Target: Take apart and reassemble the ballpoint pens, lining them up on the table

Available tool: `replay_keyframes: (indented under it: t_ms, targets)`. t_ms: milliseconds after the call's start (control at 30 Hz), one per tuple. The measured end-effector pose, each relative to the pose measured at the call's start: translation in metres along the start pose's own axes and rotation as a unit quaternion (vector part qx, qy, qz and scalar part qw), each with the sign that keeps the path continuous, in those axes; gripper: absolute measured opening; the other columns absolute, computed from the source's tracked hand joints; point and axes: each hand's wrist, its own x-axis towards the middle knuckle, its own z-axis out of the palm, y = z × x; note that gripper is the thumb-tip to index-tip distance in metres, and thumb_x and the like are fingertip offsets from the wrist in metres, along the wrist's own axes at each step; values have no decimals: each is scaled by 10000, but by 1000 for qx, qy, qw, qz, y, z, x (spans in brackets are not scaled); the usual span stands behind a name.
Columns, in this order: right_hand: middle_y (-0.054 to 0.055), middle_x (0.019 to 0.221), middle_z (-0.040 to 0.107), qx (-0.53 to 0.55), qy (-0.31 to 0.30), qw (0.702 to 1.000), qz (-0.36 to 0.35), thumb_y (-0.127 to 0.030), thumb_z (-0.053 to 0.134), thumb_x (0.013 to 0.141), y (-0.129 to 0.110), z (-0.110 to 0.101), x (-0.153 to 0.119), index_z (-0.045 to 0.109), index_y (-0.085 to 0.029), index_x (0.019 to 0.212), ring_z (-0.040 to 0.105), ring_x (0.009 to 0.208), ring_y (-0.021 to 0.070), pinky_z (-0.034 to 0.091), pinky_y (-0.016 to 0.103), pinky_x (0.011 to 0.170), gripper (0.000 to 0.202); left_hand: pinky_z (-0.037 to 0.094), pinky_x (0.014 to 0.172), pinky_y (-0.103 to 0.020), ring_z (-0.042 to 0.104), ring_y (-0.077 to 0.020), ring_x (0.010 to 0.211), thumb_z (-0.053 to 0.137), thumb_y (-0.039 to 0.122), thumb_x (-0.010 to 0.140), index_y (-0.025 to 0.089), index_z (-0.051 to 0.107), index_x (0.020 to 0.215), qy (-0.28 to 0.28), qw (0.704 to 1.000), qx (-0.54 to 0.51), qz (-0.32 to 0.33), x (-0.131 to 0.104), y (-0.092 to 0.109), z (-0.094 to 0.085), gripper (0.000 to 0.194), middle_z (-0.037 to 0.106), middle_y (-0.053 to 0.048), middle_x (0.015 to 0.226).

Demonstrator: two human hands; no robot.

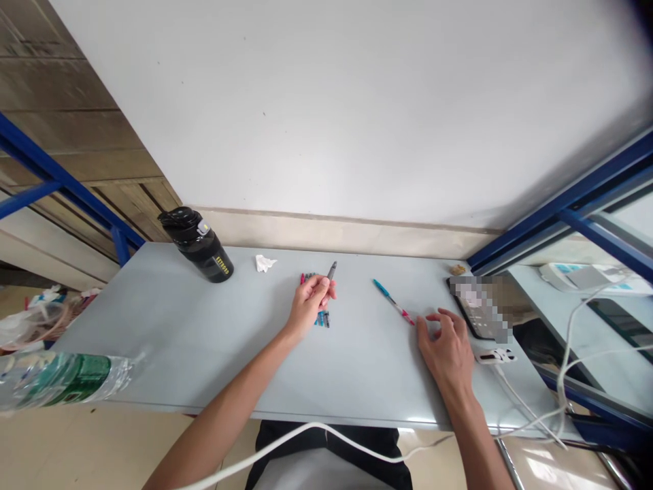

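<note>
My left hand (311, 299) is closed around a dark grey pen (332, 269), whose tip points up and away from me. Beneath that hand lies a row of several pens (322, 319) with pink, teal and dark ends; the hand hides most of it. To the right, a pen with a teal end and a pink end (390, 299) lies slantwise on the grey table (214, 347). My right hand (446, 340) is just beside its pink end, fingers curved and apart, with nothing visible in them.
A black bottle (201, 248) and crumpled tissue (264, 263) are at the back left. A clear plastic bottle (66, 378) lies at the left edge. On the right are a phone (474, 306), a white device (494, 356) and a white cable (525, 405). Blue frames flank the table.
</note>
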Motion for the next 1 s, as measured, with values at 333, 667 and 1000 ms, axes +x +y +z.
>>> replay_keyframes:
  t_ms: [333,667,1000]
  targets:
    - [251,1652,384,-104,2,991,80,-631,580,972,-4,-6,-5,705,-194,1265,711,1028,387,513,499,853,541,302,509,-202,418,-69,614,754,589,960,145,733,940,-20,1000,6,-18,-1,-2,-1,446,655,-55,859]
    - [281,1661,380,-111,-14,987,116,-679,568,967,-5,-7,-5,713,-181,1261,733,1053,426,521,525,900,597,384,538,-217,469,-82,620,811,608,892,158,746,963,14,998,57,-18,-1,1,2,459,637,-29,824]
    - [262,1672,378,-115,-27,983,142,-671,534,999,-13,-11,-5,699,-188,1305,708,1164,423,520,507,952,595,360,545,-239,441,-87,609,831,618,859,173,764,944,11,996,81,-26,-3,4,7,459,605,-4,771]
